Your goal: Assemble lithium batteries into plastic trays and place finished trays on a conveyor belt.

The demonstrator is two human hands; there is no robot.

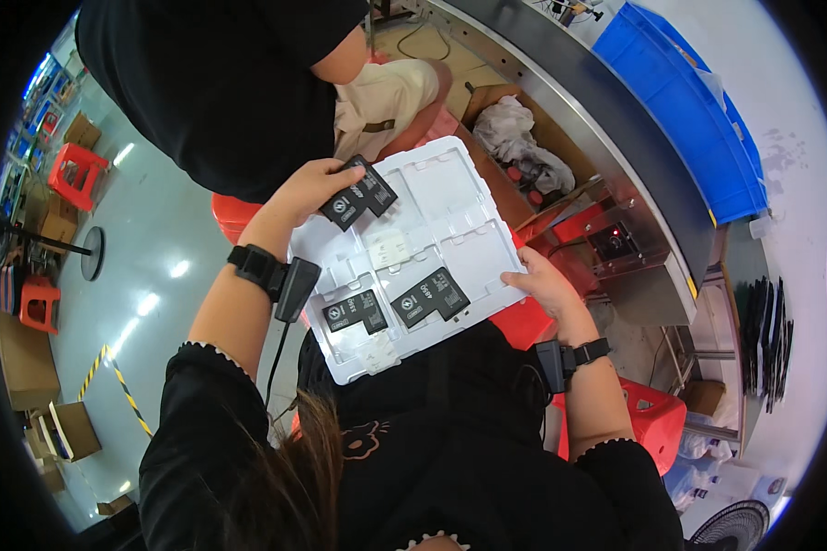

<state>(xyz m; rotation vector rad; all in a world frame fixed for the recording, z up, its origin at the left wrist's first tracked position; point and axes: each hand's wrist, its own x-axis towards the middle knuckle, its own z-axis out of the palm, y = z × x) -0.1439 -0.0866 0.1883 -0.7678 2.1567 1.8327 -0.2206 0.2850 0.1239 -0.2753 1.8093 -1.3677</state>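
A white plastic tray with moulded compartments lies tilted over my lap. My right hand grips its right edge, thumb on top and the other fingers partly hidden. My left hand pinches a flat black L-shaped battery above the tray's far left part. Two similar batteries rest in the near compartments: a left battery and a larger right battery. Small white pieces, a middle one and a near one, sit in the tray. Both wrists wear black strapped devices.
Close ahead on the left sits a person in black. A metal-edged bench curves along the right, bearing a blue crate. Beneath it stands a cardboard box with a plastic bag. Red stools and a fan are nearby.
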